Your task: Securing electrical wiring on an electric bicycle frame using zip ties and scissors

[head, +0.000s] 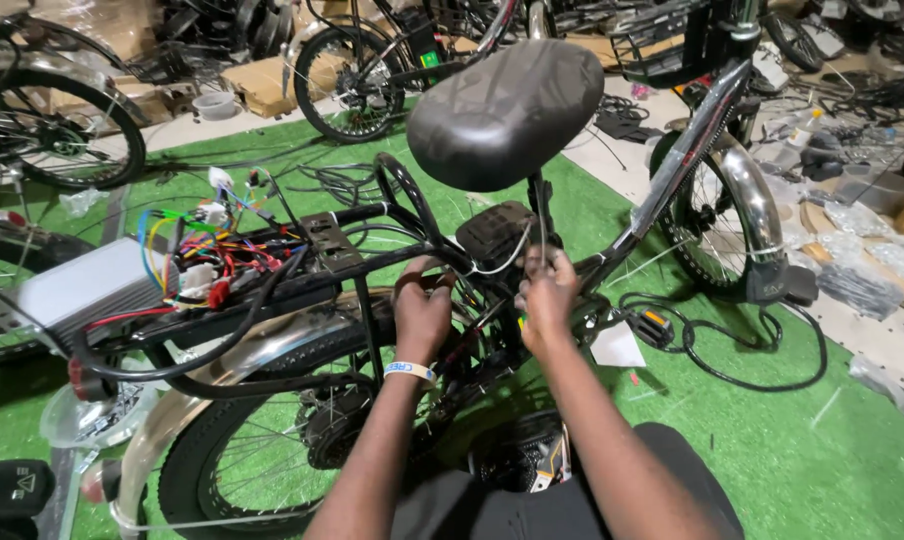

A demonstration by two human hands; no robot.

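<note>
Both forearms reach up to bicycle frame (612,255) below saddle (505,98). Right hand (547,298) pinches white cable (507,258); left hand (422,315) curls closed around frame tube beside it, wristband (409,371) below.

Both forearms extend forward from the lower frame, converging slightly. Left hand (422,312): back of hand up, fingers curled inward, a white-and-blue wristband at the wrist. Right hand (546,292): level beside it, close, fingers bent and pinched together.
</note>
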